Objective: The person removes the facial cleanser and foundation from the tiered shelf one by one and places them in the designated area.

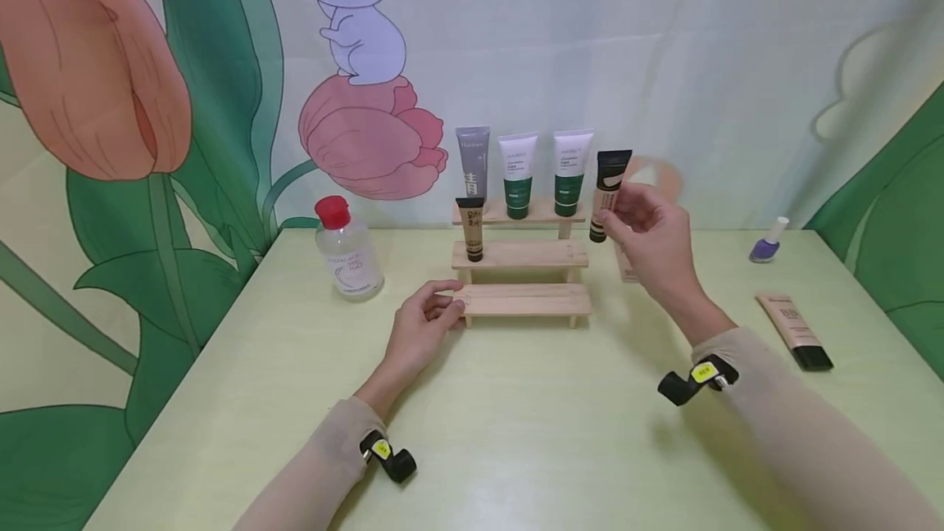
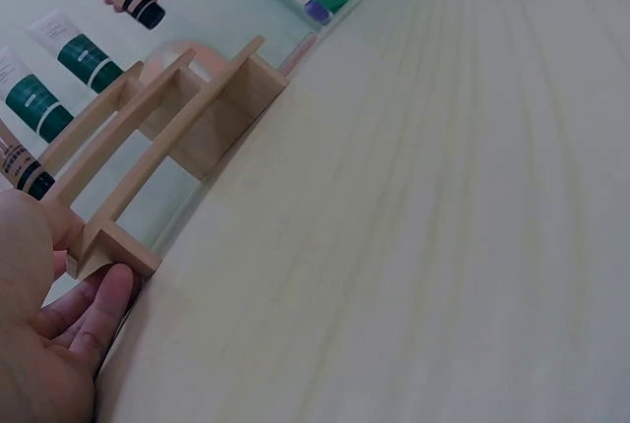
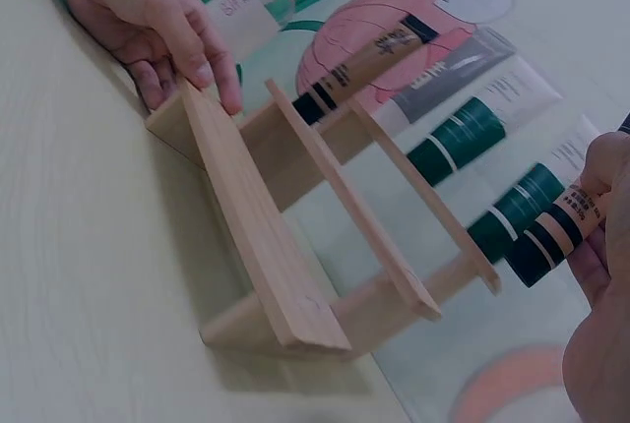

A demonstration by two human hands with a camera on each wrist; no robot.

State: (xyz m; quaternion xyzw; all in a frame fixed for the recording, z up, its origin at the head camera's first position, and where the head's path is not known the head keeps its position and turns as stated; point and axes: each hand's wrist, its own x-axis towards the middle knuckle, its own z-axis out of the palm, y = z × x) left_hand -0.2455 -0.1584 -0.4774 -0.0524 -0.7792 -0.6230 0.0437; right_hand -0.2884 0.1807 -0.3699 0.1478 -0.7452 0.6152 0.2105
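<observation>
A three-step wooden rack (image 1: 524, 295) stands on the table. At the left end of its lowest step, my left hand (image 1: 419, 328) grips the wood between thumb and fingers. My right hand (image 1: 659, 246) pinches a beige cosmetic tube (image 1: 607, 201) with black ends, held upright in the air beside the rack's upper right. A small gold-brown tube (image 1: 473, 229) stands at the left of the middle step. On the top step are a grey tube (image 1: 474, 161) and two white-and-green tubes, one in the middle (image 1: 519, 174) and one at the right (image 1: 571, 173).
Left of the rack stands a clear bottle (image 1: 352, 260) with a red cap. At the right are a purple nail polish bottle (image 1: 765, 248) and a lying beige BB tube (image 1: 792, 326). A pinkish item (image 1: 628, 269) is partly hidden behind my right hand.
</observation>
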